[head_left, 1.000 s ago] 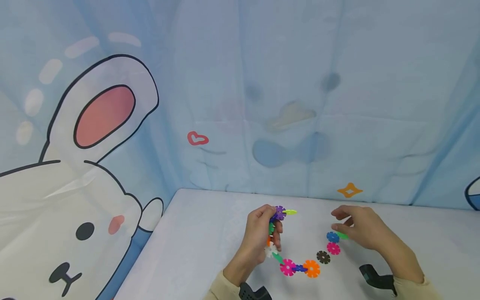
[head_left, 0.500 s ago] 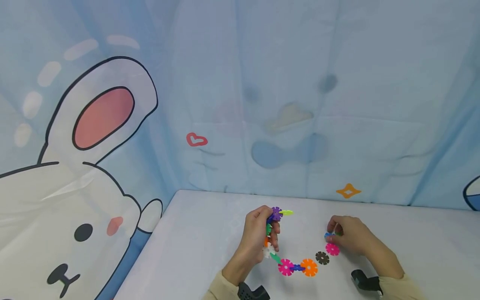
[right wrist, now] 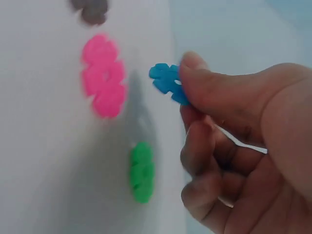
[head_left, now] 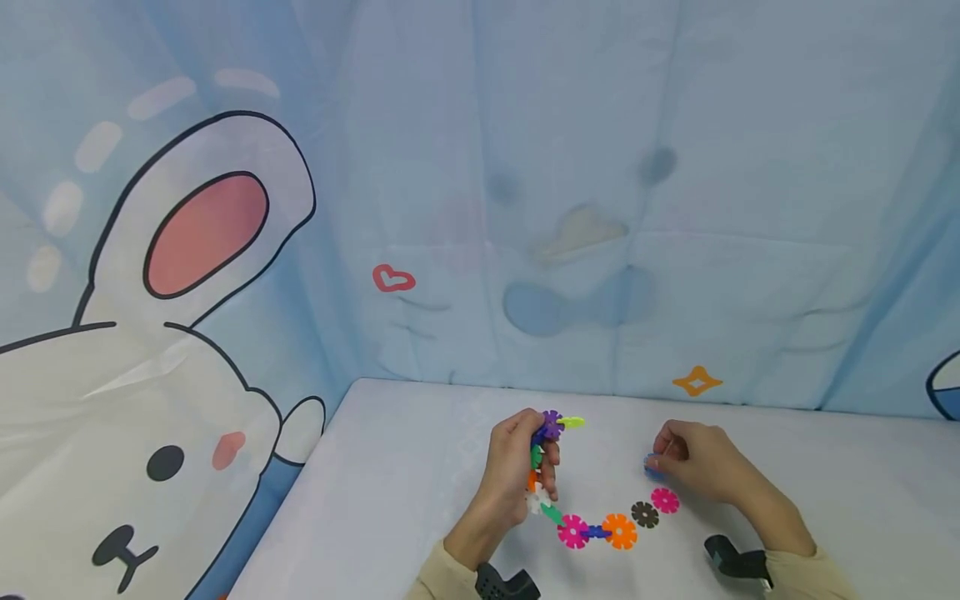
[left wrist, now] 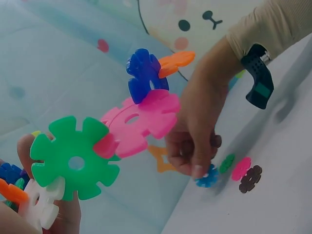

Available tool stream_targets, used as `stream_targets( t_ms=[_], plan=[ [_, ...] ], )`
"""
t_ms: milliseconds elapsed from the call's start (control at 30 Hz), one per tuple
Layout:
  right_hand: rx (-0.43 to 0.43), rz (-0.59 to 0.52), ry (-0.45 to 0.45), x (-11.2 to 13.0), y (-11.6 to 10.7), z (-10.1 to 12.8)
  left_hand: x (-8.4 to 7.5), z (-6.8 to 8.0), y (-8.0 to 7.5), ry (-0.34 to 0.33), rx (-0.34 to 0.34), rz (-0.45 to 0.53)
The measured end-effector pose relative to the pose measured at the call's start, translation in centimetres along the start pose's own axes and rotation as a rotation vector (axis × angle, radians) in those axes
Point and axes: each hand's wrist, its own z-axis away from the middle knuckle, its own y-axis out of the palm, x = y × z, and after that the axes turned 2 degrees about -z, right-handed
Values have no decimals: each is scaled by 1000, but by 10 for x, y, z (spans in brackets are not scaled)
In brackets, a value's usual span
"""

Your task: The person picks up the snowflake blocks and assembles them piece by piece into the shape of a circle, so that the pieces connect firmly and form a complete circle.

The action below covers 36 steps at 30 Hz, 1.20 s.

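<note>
Green disc (left wrist: 73, 139) & pink disc (left wrist: 157, 111): smooth plastic, slight gloss. Blue disc (right wrist: 166, 74): plastic, smooth, semi-matt. Tabletop (head_left: 390, 467): smooth, matt. Backdrop (head_left: 420, 167): creased cloth w/ soft sheen. Sleeve (left wrist: 275, 24): matt fabric.

Right grip (head_left: 697, 460) partly hides blue disc (right wrist: 165, 78); right wrist view blurs and crops brown disc (right wrist: 93, 10).

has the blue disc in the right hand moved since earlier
Yes: in the head view, the blue disc has shifted up and left, judged against the orange star.
</note>
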Motion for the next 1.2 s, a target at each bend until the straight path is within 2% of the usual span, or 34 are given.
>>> stream_targets(
  t_ms=[233, 467, 633, 800, 967, 1200],
  plan=[
    [-86, -12, -59, 24, -10, 4, 0, 0, -1, 19, 17, 17],
    [-159, -58, -108, 47, -14, 12, -1, -1, 1, 34, -8, 11],
    [-175, -146, -68, 59, -13, 21, 2, 0, 2, 39, 2, -15],
    [-200, -291, -24, 72, -16, 29, 4, 0, 4, 42, 22, -26],
    [-247, -428, 9, 91, -12, 41, 5, 7, 2, 48, 49, -25],
    [-288, -514, 26, 109, -1, 50, 4, 17, 2, 42, 93, -50]
  ],
)
